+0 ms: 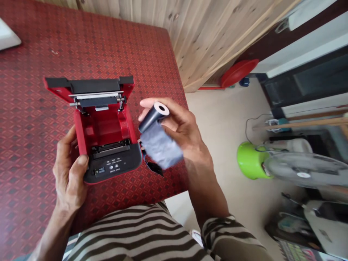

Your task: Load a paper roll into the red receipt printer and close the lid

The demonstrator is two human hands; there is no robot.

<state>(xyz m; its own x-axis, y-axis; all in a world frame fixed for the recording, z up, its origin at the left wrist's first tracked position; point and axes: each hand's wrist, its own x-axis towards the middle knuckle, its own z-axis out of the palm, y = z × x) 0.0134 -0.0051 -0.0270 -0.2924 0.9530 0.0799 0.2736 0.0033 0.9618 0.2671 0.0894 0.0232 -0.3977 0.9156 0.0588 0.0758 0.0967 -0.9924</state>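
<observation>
A red and black label printer (104, 125) stands on the patterned table with its lid (94, 87) raised and its red paper bay bare inside. My left hand (72, 168) grips the printer's left side, thumb on the front corner of the black panel. Right of the printer, my right hand (179, 127) holds a small dark roll (152, 117) with a white core end facing up. A loose greyish-blue sheet (161, 145) hangs from the roll under my thumb, blurred in part. A black scrap (154, 168) shows below it, beside the printer.
The red patterned table (35, 108) ends at the right, where the pale floor begins. A white object (8, 34) lies at the far left. Wooden panelling (203, 32) rises behind. On the floor are a green bucket (248, 159), a fan (307, 170) and a red basin (239, 72).
</observation>
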